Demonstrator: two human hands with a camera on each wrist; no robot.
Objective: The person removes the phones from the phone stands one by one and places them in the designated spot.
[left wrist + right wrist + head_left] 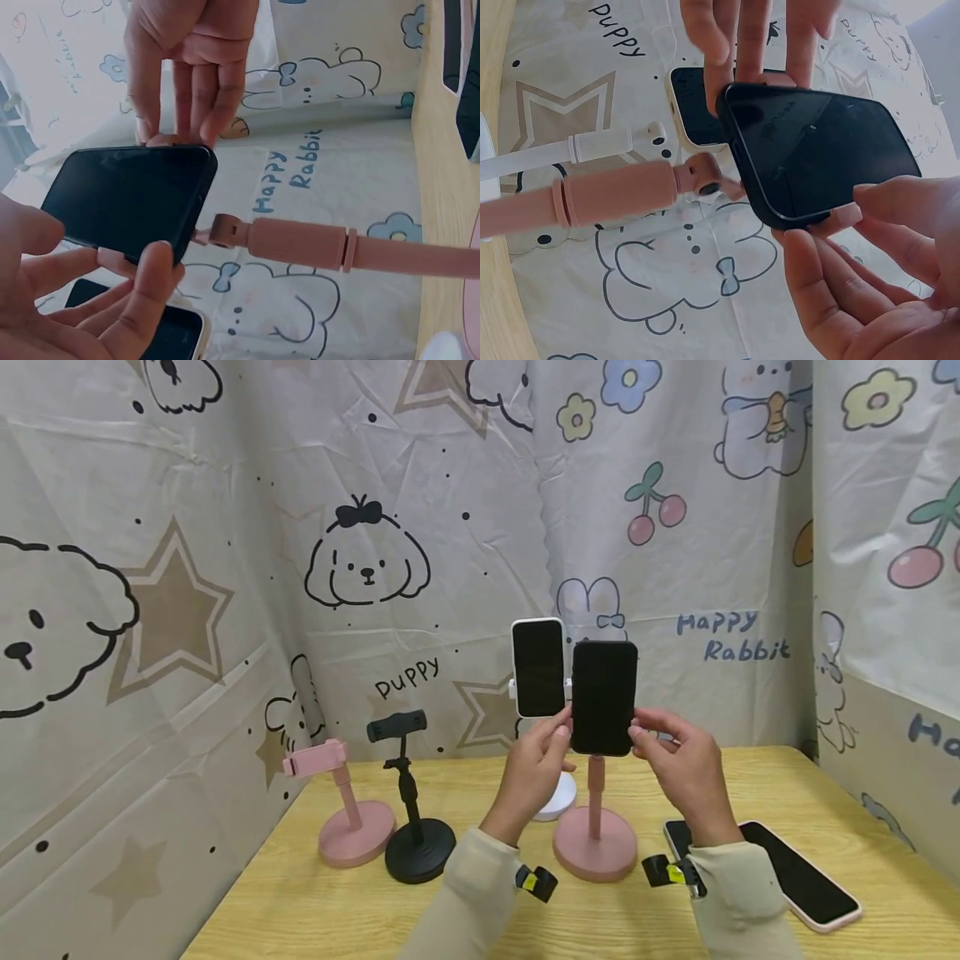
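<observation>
A black smartphone (603, 697) stands upright, screen towards me, in the holder of a pink phone stand (596, 852). My left hand (534, 768) grips its left side, thumb and fingers at the edge. On the opposite side my right hand (688, 772) pinches the lower right edge. Up close in the right wrist view, a pink clamp end (845, 217) wraps the phone's edge beside the thumb. The stand's pink column (300, 241) joins behind the phone, where the phone hides most of the holder.
Behind to the left, a white-framed phone (538, 670) is mounted on a stand with a white base (557, 800). A second pink stand (356, 835) and a black stand (420, 853) hold no phones. Near my right sleeve lie a pink-edged phone (806, 877) and another phone (678, 837), partly covered.
</observation>
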